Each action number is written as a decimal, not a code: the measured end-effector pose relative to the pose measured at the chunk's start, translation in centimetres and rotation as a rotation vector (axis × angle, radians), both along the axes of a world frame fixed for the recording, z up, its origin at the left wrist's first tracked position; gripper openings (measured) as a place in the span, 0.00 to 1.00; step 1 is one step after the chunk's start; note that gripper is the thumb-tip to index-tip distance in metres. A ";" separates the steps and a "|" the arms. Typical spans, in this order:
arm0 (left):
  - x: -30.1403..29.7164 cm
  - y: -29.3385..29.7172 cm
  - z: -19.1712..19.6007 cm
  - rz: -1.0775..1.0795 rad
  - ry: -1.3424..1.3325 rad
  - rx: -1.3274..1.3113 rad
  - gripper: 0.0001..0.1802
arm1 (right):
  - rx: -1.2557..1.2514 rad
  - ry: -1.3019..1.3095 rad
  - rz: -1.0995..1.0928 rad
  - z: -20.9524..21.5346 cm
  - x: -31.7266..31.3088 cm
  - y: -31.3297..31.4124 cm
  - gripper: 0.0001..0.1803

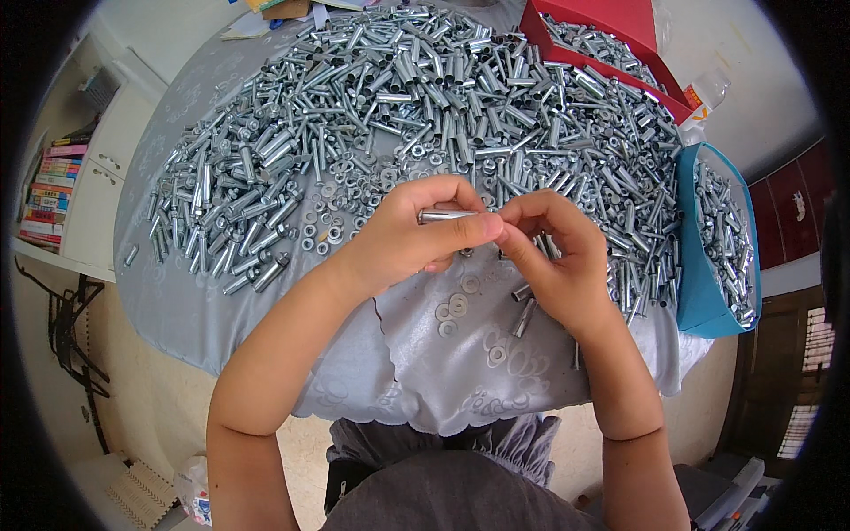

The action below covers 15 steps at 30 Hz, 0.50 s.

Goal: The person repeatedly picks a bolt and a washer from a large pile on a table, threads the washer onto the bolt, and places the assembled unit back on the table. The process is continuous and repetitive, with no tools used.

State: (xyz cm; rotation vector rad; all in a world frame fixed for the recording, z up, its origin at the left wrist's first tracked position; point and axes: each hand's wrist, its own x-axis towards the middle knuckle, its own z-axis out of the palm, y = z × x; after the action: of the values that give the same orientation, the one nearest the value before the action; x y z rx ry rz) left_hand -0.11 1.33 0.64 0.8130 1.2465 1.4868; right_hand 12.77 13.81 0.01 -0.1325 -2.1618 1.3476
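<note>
My left hand (387, 228) is closed around a shiny metal expansion bolt sleeve (443, 215), which lies sideways between thumb and fingers. Its right end is hidden behind my left thumb. My right hand (567, 257) meets it there, thumb and forefinger pinched together against the left thumb tip; whatever they hold is too small or covered. Below the hands, several flat washers (457, 305) lie on the grey tablecloth (345, 376). Beside my right wrist rests a loose metal sleeve (524, 319). Just beyond my left hand are scattered nuts and washers (332, 208).
A large heap of metal sleeves and bolts (425, 75) covers the far table. At the back right stands a red box (611, 64) of metal parts; a teal bin (717, 305) full of bolts is at the right edge. Assembled bolts (208, 190) lie piled left.
</note>
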 end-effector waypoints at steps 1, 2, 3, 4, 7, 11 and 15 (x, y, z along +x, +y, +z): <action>0.1 0.0 -0.2 0.004 -0.007 -0.003 0.13 | 0.029 -0.006 0.004 0.1 0.0 0.0 0.07; 0.2 -0.1 -0.4 0.008 -0.014 -0.005 0.14 | 0.059 -0.013 0.007 0.1 0.0 -0.1 0.07; 0.3 -0.1 -0.5 0.012 -0.021 -0.008 0.14 | 0.088 -0.019 0.012 0.1 0.0 -0.1 0.07; 0.3 0.0 -0.5 0.008 -0.026 0.001 0.14 | 0.089 -0.016 0.004 0.1 0.0 -0.2 0.08; 0.3 0.1 -0.2 -0.012 -0.036 0.013 0.14 | 0.106 0.004 -0.026 0.1 0.0 -0.2 0.08; 0.3 0.1 -0.3 -0.034 -0.039 0.007 0.13 | 0.160 0.031 -0.074 0.3 0.1 -0.2 0.08; 0.4 0.0 -0.3 -0.013 -0.004 0.012 0.14 | 0.193 0.071 -0.069 0.3 0.0 -0.3 0.09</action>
State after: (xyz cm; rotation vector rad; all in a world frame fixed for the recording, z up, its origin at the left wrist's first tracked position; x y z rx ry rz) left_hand 0.24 1.28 0.39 0.8241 1.2281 1.4861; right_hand 12.79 13.55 0.27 -0.0814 -2.1931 1.0825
